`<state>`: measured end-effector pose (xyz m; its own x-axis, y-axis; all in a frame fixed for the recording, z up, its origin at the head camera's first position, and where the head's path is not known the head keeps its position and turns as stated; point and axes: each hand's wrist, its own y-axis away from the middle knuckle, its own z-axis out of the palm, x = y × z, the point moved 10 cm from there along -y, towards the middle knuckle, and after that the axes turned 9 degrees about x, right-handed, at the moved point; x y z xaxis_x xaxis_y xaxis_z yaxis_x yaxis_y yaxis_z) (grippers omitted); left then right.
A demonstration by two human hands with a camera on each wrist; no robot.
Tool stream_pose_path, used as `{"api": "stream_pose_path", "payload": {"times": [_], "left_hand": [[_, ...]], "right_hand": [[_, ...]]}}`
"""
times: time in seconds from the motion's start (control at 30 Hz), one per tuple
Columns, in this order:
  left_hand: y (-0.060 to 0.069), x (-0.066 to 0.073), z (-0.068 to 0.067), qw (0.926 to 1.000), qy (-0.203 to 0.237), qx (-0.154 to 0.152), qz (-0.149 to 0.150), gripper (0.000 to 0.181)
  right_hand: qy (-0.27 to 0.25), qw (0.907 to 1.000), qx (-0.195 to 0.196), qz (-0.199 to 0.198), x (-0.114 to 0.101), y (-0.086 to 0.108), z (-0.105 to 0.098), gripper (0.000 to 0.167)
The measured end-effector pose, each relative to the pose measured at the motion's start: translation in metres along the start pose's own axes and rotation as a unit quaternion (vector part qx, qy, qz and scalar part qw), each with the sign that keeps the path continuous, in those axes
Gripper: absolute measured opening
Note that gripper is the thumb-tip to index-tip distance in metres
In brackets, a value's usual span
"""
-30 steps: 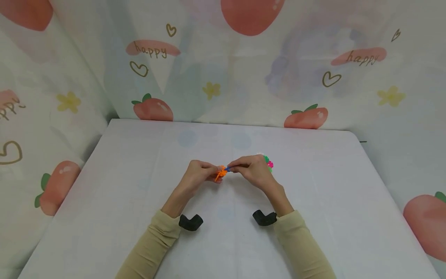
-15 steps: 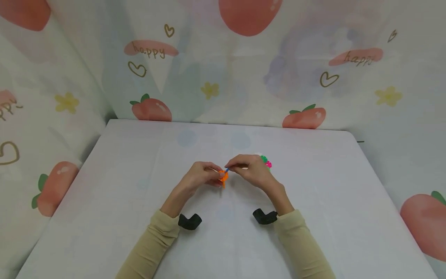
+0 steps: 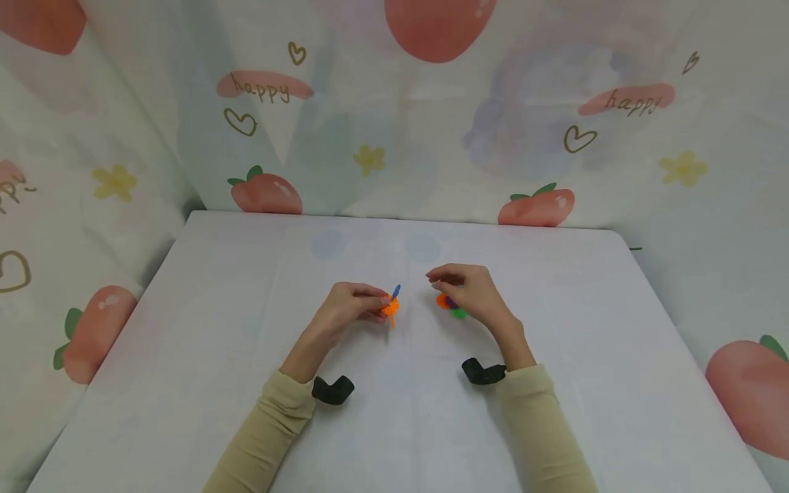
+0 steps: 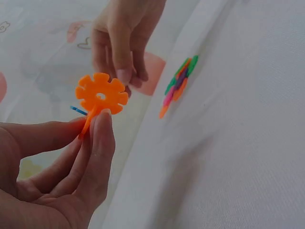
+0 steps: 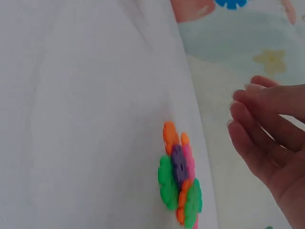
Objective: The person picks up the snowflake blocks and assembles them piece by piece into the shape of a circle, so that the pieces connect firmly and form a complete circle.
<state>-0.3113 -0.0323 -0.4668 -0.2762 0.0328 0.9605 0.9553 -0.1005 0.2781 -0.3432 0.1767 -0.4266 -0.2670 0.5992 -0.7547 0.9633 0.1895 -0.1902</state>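
Observation:
My left hand (image 3: 345, 311) pinches a small joined piece of notched plastic snowflake discs between thumb and fingers, above the table. An orange disc (image 4: 113, 90) faces the left wrist view, with another orange disc set edge-on below it. A blue disc (image 3: 396, 292) sticks up from the joined piece; the left wrist view shows only its thin edge. To the right, my right hand (image 3: 471, 287) hovers with loosely bent fingers that hold nothing. Below it lies a pile of snowflake discs in green, orange, pink and purple (image 5: 179, 167), partly hidden by that hand in the head view.
A white table (image 3: 394, 431) spreads under both hands. Behind it and at the sides hangs a patterned cloth (image 3: 425, 123). Black bent pieces (image 3: 333, 390) sit at both sleeve cuffs.
My right hand has let go of the blue disc and moved right, over the loose discs. The left hand keeps hold of the joined discs, which have turned so the blue one points up.

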Motion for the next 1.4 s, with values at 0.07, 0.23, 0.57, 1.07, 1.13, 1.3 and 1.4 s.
{"api": "stream_pose_path", "payload": {"times": [0.07, 0.23, 0.57, 1.07, 1.13, 1.3, 1.4], "left_hand": [[0.0, 0.0, -0.001, 1.0, 0.003, -0.002, -0.003, 0.025], [0.001, 0.001, -0.002, 0.9998, 0.018, -0.01, -0.008, 0.026], [0.003, -0.003, -0.002, 0.9996, 0.013, -0.025, -0.008, 0.026], [0.001, 0.003, 0.0, 0.9996, 0.01, -0.027, 0.003, 0.025], [0.001, 0.004, 0.0, 0.9996, 0.011, -0.025, 0.0, 0.025], [0.0, 0.005, 0.0, 0.9996, 0.006, -0.025, 0.007, 0.026], [0.001, 0.005, 0.0, 0.9997, 0.006, -0.024, 0.006, 0.026]], "right_hand": [[0.019, 0.9995, 0.001, 0.025, 0.014, -0.001, -0.007, 0.021], [0.079, 0.9954, -0.016, 0.05, 0.038, -0.002, -0.018, 0.022], [0.142, 0.981, -0.089, 0.098, 0.069, 0.011, -0.019, 0.022], [0.137, 0.9763, -0.106, 0.129, 0.079, 0.013, -0.026, 0.033], [0.133, 0.9776, -0.102, 0.127, 0.078, 0.012, -0.027, 0.033], [0.11, 0.9824, -0.094, 0.118, 0.073, 0.01, -0.03, 0.023], [0.093, 0.9852, -0.093, 0.11, 0.067, 0.007, -0.029, 0.021]]}}
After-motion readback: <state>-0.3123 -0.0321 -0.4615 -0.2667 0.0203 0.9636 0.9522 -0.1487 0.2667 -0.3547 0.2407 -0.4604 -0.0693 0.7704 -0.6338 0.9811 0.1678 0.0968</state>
